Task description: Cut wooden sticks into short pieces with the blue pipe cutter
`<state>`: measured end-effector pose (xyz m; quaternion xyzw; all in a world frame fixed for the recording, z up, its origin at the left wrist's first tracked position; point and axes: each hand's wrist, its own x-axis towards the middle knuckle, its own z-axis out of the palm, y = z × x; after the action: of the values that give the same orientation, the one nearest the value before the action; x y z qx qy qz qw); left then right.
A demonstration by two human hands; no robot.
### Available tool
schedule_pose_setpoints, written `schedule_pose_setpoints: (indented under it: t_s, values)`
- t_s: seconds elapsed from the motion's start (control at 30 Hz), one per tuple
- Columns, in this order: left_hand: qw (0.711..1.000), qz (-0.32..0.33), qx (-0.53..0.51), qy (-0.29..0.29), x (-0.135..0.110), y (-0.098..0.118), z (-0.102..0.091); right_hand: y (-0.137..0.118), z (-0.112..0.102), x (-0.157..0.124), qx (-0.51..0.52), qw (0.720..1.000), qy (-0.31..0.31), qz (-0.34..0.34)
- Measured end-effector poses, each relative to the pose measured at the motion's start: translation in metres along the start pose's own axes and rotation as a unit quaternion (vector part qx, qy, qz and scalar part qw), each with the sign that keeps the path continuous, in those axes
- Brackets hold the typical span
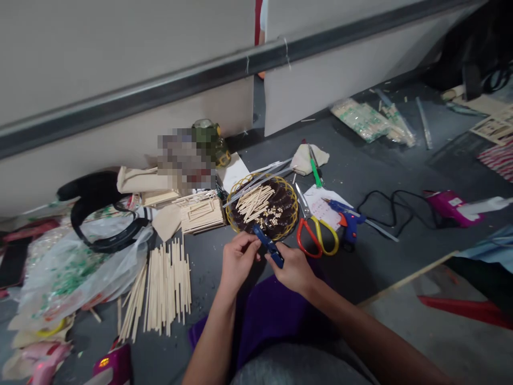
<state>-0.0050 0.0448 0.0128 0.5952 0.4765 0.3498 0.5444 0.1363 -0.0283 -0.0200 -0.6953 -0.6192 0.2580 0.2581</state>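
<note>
My right hand (294,268) is closed around a dark blue clipper-like tool (266,243), its far end pointing up and left over the basket's near rim. Close beside that tool, my left hand (239,262) is pinched, thumb against fingers; what it grips, if anything, is too small to make out. Just beyond both hands sits a round brown basket with a yellow woven rim (297,206). Inside it lie short wooden sticks (255,203) and small cut pieces (271,216). A purple cloth (260,315) is below my hands.
Long wooden sticks (166,286) lie left of my arms, near stacked stick panels (202,214). Scissors with red and yellow handles (318,235) and a blue glue gun (350,227) lie to the right. A plastic bag (80,272) and a black headband-like item (108,240) are left.
</note>
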Motion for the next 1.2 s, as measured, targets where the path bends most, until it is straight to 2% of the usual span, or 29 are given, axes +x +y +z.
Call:
schedule_pose_setpoints:
  t_s: [0.27, 0.53, 0.67, 0.77, 1.0, 1.1, 1.2]
  values:
    - [0.999, -0.024, -0.039, -0.001, 0.005, -0.006, 0.002, 0.001, 0.002, 0.002, -0.008, 1.000, 0.004, 0.003]
    - [1.000, -0.010, 0.014, 0.016, 0.002, -0.012, 0.002, 0.009, 0.009, 0.004, -0.017, 1.000, 0.013, -0.002]
    - [1.000, -0.002, -0.004, 0.027, 0.000, -0.014, 0.001, 0.001, -0.002, -0.001, 0.022, 1.000, -0.001, 0.022]
    - [0.999, 0.009, -0.018, 0.051, -0.001, -0.012, 0.001, -0.005, -0.015, -0.007, 0.093, 0.994, -0.031, 0.042]
    - [0.989, -0.048, -0.133, 0.052, -0.018, -0.002, -0.004, -0.014, -0.042, -0.022, 0.260, 0.961, -0.057, 0.072]
    - [0.984, -0.068, -0.157, 0.056, -0.029, 0.005, -0.006, -0.017, -0.045, -0.028, 0.242, 0.966, -0.055, 0.069]
    - [0.984, -0.054, -0.164, 0.050, -0.039, 0.013, -0.007, -0.018, -0.041, -0.034, 0.167, 0.984, -0.038, 0.046]
